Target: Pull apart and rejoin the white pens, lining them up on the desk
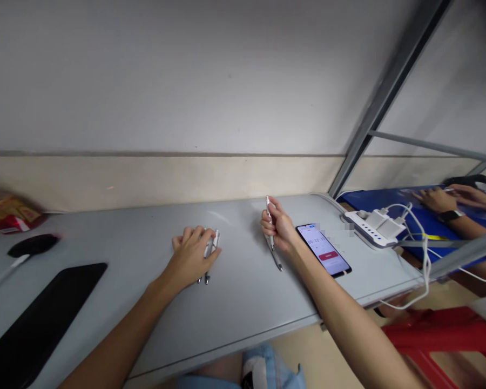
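My right hand [281, 224] is closed around a white and silver pen [268, 208], held nearly upright just above the table. Under that hand another silver pen [277, 259] lies on the tabletop, partly hidden by the fingers. My left hand [192, 251] rests on the table to the left, its curled fingers and thumb around a small bunch of pens [207, 276]. Their tips stick out below the palm and one white end shows by the index finger. How many pens are under it cannot be made out.
Right of my right forearm lies a lit phone [326, 251]. A white power strip [370, 229] with plugs and cables sits at the table's right end. A black mat [44, 324] and a dark round object [32, 245] are left. A co-worker's hands [437, 200] are beyond the metal frame.
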The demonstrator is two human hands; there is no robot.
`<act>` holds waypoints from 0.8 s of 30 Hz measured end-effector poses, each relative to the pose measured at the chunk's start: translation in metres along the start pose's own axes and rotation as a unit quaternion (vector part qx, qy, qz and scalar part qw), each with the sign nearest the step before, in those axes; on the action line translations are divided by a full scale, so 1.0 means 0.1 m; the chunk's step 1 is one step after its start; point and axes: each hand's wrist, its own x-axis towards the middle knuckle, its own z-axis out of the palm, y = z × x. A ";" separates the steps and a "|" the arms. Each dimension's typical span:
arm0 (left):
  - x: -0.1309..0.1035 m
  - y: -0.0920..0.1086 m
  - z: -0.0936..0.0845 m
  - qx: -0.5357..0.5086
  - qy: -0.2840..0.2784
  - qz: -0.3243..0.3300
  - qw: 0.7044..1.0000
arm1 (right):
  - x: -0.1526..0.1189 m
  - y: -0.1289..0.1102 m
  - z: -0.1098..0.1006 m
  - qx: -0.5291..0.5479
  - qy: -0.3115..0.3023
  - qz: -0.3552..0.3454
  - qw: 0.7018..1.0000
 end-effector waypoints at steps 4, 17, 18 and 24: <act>0.00 -0.01 0.01 -0.005 -0.001 0.015 1.000 | 0.02 -0.05 -0.04 -0.130 0.062 -0.001 0.990; 0.00 0.00 0.00 -0.016 -0.011 0.030 0.999 | 0.15 0.05 -0.36 -0.621 0.201 -0.015 0.758; 0.00 0.00 0.00 -0.017 -0.012 0.030 0.999 | 0.14 0.04 -0.36 -0.636 0.200 -0.008 0.745; -0.01 0.00 0.00 -0.027 -0.019 0.032 0.999 | 0.09 0.02 -0.36 -0.695 0.174 0.032 0.697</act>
